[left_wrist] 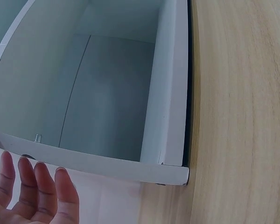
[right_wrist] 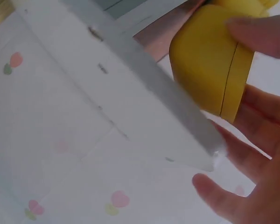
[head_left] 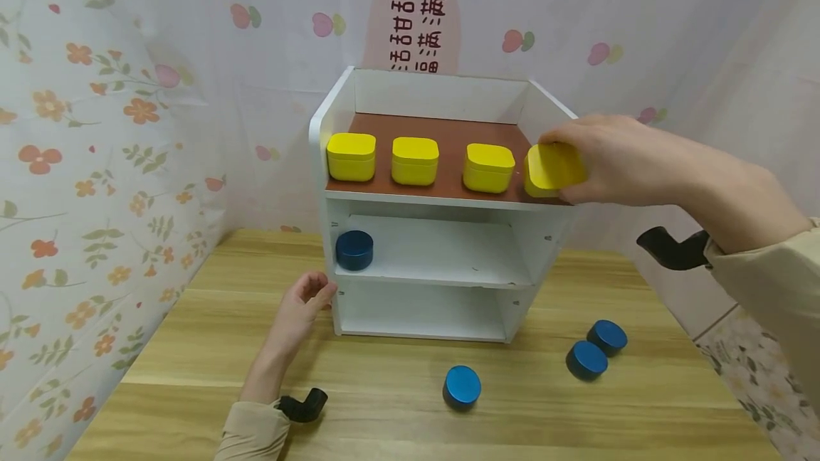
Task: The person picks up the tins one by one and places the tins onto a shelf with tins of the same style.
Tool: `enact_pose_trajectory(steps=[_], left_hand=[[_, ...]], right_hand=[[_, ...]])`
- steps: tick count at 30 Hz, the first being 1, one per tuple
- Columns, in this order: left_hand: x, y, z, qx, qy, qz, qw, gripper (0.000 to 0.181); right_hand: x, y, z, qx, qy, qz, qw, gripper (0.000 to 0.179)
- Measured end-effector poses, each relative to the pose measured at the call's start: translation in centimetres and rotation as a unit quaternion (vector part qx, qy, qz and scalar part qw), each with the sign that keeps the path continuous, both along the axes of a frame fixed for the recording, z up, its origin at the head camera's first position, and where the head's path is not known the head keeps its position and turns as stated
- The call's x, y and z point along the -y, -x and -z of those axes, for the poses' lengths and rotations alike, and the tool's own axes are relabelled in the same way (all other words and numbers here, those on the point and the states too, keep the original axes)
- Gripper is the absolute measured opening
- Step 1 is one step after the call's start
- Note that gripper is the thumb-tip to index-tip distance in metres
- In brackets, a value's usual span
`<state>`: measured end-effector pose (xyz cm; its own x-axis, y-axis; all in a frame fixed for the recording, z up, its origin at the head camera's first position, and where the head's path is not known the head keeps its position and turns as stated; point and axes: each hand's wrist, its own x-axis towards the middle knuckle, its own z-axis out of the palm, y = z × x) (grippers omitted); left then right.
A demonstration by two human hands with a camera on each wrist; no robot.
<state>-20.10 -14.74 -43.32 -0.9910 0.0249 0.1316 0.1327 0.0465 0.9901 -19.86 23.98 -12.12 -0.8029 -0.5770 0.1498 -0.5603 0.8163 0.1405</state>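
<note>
My right hand (head_left: 615, 162) pinches a yellow square box (head_left: 552, 168) between thumb and fingers, at the right end of the shelf unit's brown top. The box is tilted; the right wrist view shows the yellow box (right_wrist: 207, 60) beside the white side panel, with a lid seam. Three more yellow boxes stand in a row to its left: one at the far left (head_left: 351, 157), one beside it (head_left: 415, 161), one farther right (head_left: 489, 168). My left hand (head_left: 306, 304) is at the shelf unit's (head_left: 423, 198) lower left side, fingers (left_wrist: 42, 186) loosely bent beside the panel edge.
A dark blue round tin (head_left: 354, 250) stands at the left of the middle shelf (head_left: 442, 247). On the wooden table (head_left: 359, 404) lie a blue tin (head_left: 461, 387) in front and two touching tins at the right, one nearer (head_left: 586, 360), one behind (head_left: 607, 337). Patterned curtains surround the table.
</note>
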Motion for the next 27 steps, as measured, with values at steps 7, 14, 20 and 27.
enact_pose_trajectory(steps=[7,14,20,27], left_hand=[[0.1,0.0,0.1,0.002,0.003,-0.002,1.0000,0.028],[0.1,0.0,0.1,0.000,0.006,-0.002,1.0000,0.028],[0.1,-0.1,0.0,0.002,0.009,-0.006,0.9999,0.028],[0.1,0.0,0.0,0.002,0.010,-0.006,0.9999,0.026]], right_hand=[[-0.4,1.8,-0.4,0.078,-0.044,0.032,0.9954,0.063],[-0.4,2.9,-1.0,0.129,-0.088,0.022,0.9875,0.056],[0.4,3.4,-1.3,0.151,-0.115,0.017,0.9816,0.047],[0.3,3.2,-1.3,0.164,-0.074,0.039,0.9829,0.083]])
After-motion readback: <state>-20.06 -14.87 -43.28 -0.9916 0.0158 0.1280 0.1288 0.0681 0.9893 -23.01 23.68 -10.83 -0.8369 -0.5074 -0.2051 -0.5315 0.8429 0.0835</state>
